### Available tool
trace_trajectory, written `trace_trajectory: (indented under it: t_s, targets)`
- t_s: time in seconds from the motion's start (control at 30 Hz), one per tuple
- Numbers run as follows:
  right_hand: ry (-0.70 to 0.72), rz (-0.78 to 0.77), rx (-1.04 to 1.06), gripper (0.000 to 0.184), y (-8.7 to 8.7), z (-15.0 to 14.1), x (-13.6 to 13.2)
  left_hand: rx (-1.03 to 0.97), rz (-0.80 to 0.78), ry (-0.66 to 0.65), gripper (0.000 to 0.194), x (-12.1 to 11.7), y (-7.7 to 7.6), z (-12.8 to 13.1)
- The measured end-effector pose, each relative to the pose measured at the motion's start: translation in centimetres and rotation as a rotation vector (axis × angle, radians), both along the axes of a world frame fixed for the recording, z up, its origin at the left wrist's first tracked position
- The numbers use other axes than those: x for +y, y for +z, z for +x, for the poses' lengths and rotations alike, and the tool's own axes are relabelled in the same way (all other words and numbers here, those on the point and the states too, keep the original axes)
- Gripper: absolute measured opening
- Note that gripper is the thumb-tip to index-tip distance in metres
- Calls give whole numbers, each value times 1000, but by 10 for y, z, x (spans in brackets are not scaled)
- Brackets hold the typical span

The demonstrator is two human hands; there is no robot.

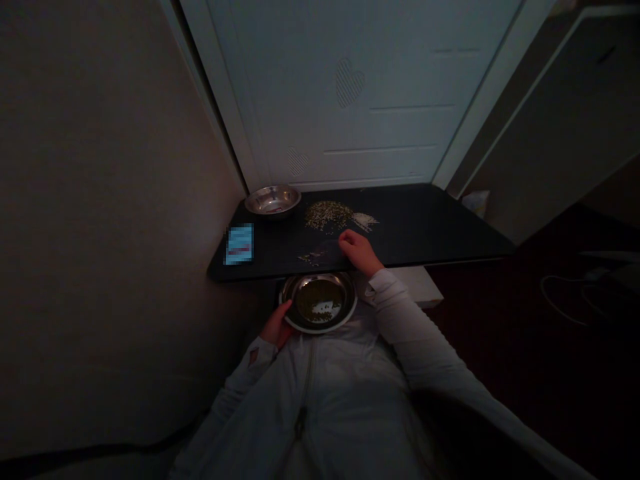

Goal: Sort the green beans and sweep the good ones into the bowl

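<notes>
My left hand (277,325) grips the rim of a round metal bowl (351,310) held at my lap, just below the table's front edge. Small green beans (317,293) lie in it, probably mung beans, with shiny bottom showing through. Over the dark table my right hand (359,251) has its fingers curled together; whatever they may hold is hidden. Beyond it is a pile of mixed green and whitish grains (327,214), with a smaller pile of whitish grains (366,219) touching its right side. A few loose grains (311,256) are scattered left of my right hand.
The dark table (425,223) stands against a white door (390,80) with heart patterns. An empty-looking metal bowl (273,201) sits at its back left, with a pixelated lit blue rectangle (239,244) in front. A white box (417,287) is under the front edge.
</notes>
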State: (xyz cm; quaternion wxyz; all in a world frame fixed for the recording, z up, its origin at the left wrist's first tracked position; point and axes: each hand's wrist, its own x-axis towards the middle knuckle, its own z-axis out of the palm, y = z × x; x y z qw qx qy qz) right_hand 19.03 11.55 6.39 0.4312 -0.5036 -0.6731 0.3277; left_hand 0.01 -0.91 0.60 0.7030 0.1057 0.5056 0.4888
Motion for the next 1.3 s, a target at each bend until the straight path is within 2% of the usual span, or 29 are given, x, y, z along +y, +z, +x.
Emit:
trace_trajectory:
  t_s: [0.6,0.87,1.3]
  targets:
    - [26,-19,24,8,-2,0,2,1,21,-32,33,1,-5,-3]
    - [26,3,-9,8,-4,0,4,-52,22,-5,28,0,-1,0]
    - [55,-17,7,8,-2,0,2,-33,14,4,29,2,-6,-3]
